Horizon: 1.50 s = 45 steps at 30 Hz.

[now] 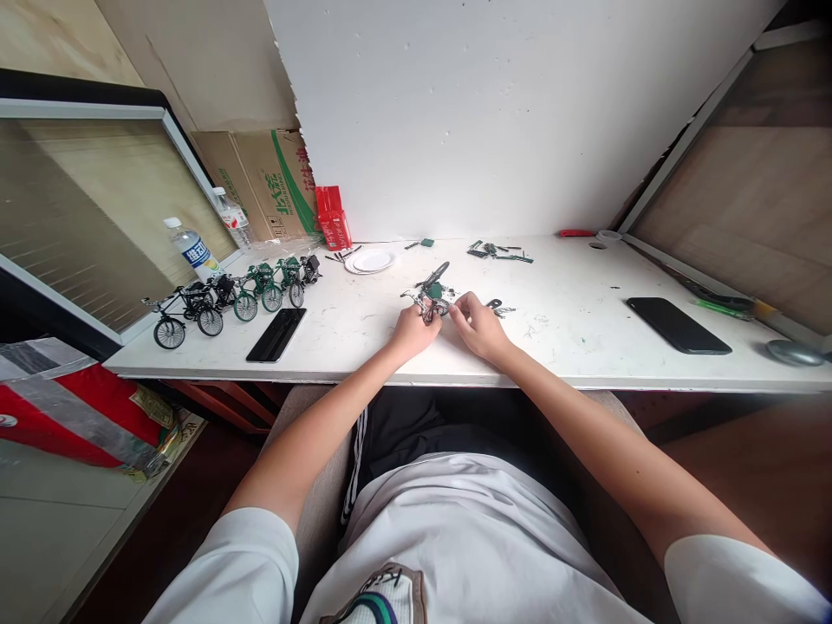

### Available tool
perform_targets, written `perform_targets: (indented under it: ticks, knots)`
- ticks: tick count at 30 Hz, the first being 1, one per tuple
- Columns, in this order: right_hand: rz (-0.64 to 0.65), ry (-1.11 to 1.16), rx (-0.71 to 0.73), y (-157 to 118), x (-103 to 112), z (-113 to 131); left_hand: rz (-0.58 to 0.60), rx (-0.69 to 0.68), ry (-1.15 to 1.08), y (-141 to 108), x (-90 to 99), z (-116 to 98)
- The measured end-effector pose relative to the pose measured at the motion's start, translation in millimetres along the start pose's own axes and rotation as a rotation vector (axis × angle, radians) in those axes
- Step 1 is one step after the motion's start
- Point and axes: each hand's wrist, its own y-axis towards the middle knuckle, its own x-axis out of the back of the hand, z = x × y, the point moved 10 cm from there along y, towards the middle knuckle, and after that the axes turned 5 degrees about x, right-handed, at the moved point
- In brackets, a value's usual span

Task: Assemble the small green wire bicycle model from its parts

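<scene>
Near the front middle of the white table, my left hand (416, 334) is closed around part of a small model bicycle (434, 307) with dark and green parts. My right hand (477, 325) is at the model's right side, thumb and fingertips pinched close together by its wheel; whatever lies between them is too small to make out. Just behind the model lie a dark wheel (434, 276) and other small green and dark pieces. To the right of my right hand are a few small dark parts (499, 307).
Several model bicycles (247, 303) stand at the left, before two bottles (195, 249). A phone (276, 334) lies left, another phone (678, 325) right. Farther back are white plates (370, 261), a red box (333, 217), green parts (499, 251) and a red-handled tool (575, 232).
</scene>
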Motion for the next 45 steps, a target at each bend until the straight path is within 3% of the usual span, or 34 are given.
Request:
perform_targets:
  ticks: [9, 17, 26, 32, 45]
  knots:
    - [0.043, 0.056, 0.068, -1, -5, 2, 0.031, 0.070, -0.063, 2, -3.8, 11]
    - [0.019, -0.085, 0.020, 0, -3, -4, 0.010, 0.003, 0.016, 0, -0.6, 1]
    - [0.001, 0.001, -0.021, 0, 0, -2, 0.025, 0.021, 0.020, -1, -1.2, -1]
    - [0.012, 0.044, 0.034, -1, -2, 1, 0.019, 0.037, 0.018, 0, -0.6, 1]
    - [0.002, -0.046, 0.009, 0, -2, -5, 0.015, 0.039, 0.031, 0, -0.5, 2]
